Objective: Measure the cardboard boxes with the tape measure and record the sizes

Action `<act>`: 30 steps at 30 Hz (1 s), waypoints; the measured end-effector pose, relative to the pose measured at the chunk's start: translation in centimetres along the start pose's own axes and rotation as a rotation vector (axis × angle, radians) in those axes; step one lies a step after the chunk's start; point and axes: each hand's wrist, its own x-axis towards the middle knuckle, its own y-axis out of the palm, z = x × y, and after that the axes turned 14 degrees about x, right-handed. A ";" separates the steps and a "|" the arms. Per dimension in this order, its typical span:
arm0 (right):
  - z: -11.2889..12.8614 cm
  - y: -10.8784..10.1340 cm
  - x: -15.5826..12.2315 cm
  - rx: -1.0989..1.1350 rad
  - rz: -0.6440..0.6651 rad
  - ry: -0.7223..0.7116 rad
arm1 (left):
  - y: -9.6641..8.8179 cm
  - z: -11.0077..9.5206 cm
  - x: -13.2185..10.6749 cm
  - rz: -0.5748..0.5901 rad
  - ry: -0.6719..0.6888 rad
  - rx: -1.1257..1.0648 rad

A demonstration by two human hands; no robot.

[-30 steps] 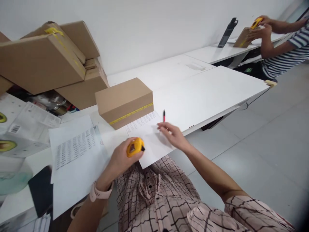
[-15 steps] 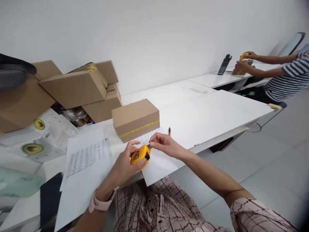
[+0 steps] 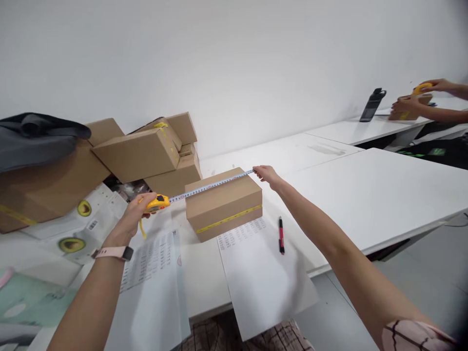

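On the white table (image 3: 329, 209), just left of the red-and-black pen (image 3: 281, 235) and beyond the printed sheet (image 3: 263, 278): a closed cardboard box (image 3: 224, 202), with its long axis from left to right, slanting a little away at the right. Along the same axis, closer to the far edge of the top than to the near one: a tape blade (image 3: 210, 186), reaching past both ends of the box. Flat against the cardboard or barely above it — impossible to tell. Past the left end, a short gap away: the left hand (image 3: 141, 208), curled around a yellow tape case (image 3: 156, 203), with a yellow strap (image 3: 142, 229) dangling beneath. Just past the right end: the right hand (image 3: 266, 175), pinching the end of the blade, its very tip hidden by the fingers. Nearer to the box: the right — with cardboard leftward and bodyward of those fingertips, but rightward of the left ones. As for looks: plain brown, sharp-cornered; along the near long side, a yellow strip (image 3: 229, 219) with small dark marks, too fine to read.
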 end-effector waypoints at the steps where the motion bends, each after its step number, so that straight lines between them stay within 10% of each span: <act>1: -0.6 0.3 0.0 -0.020 0.023 0.020 | 0.3 0.3 0.2 0.016 -0.008 -0.001; 10: -1.7 1.8 -0.9 -0.111 0.213 0.137 | 3.3 0.6 0.9 0.113 -0.011 -0.080; 20: 0.0 2.9 -1.0 -0.374 0.073 0.024 | 3.4 0.6 0.7 0.102 -0.021 -0.115; 24: 1.8 2.5 -0.1 -0.309 0.078 -0.058 | 2.2 -0.9 -2.8 0.101 0.056 -0.105; 30: 4.6 5.4 1.4 -0.262 0.354 -0.202 | 7.9 -1.7 -15.6 0.949 -0.077 -0.606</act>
